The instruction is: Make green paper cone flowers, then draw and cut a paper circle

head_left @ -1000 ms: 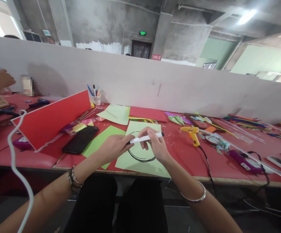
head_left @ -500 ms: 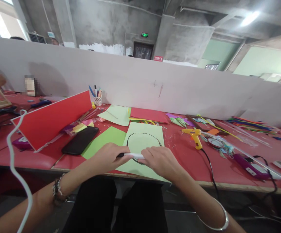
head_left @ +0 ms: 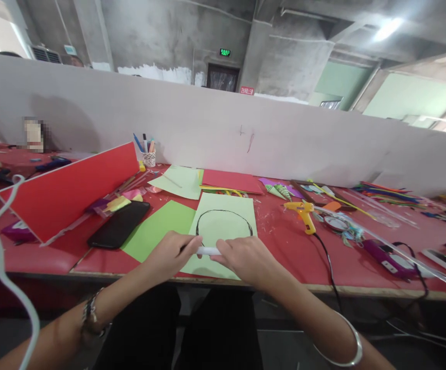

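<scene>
A white marker (head_left: 208, 251) lies level between my two hands, above the near part of a pale green sheet (head_left: 228, 203). My left hand (head_left: 173, 252) is closed on its dark-capped end, and my right hand (head_left: 242, 255) grips the other end. A round black outline (head_left: 223, 210) is drawn on the sheet; its lower part is hidden behind the hands and marker. Partly under that sheet lies a brighter green sheet (head_left: 159, 226), to the left.
A black phone (head_left: 119, 226) and a standing red board (head_left: 79, 187) are on the left. To the right lie a yellow glue gun (head_left: 303, 213) with its cord, and a purple power strip (head_left: 388, 259). Behind are red paper (head_left: 230, 180), a pen cup (head_left: 149, 158) and a white partition (head_left: 192, 123).
Both hands still hold the marker, but they have come slightly closer together, and the left hand now covers more of the dark cap. The whole view has shifted a little.
</scene>
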A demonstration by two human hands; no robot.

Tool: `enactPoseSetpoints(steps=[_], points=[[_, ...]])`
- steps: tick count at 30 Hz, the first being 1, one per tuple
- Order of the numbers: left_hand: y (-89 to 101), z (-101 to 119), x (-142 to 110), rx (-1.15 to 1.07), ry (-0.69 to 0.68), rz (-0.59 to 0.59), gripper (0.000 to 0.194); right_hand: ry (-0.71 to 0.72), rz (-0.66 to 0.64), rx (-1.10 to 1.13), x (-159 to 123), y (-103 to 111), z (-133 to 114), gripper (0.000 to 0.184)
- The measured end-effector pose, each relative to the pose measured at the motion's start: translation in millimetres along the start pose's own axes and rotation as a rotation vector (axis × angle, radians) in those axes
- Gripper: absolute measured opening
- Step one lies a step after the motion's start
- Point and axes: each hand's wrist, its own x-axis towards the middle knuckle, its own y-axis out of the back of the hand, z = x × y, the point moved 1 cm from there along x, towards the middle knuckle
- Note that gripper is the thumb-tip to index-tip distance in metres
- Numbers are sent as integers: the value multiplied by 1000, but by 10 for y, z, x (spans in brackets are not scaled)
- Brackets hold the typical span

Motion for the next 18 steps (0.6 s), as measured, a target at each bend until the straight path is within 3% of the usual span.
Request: enactPoseSetpoints(steps=[3,5,9,14,18], points=[[-7,-190,93,16,15,-92,41,-168,-75,97,8,-163,195,28],[17,-397,132,29,34,-117,39,-365,-55,138,-32,-304,401,27],[89,-884,152,281,183,-71,44,-749,-50,24,-167,-588,781,53],[66,-1167,202,640,291,-110,47,-861,-86,188,-176,-801,958,57],[24,-1190,278,786,219,-111,43,-919,-19,453,-123,-912,1016,52]])
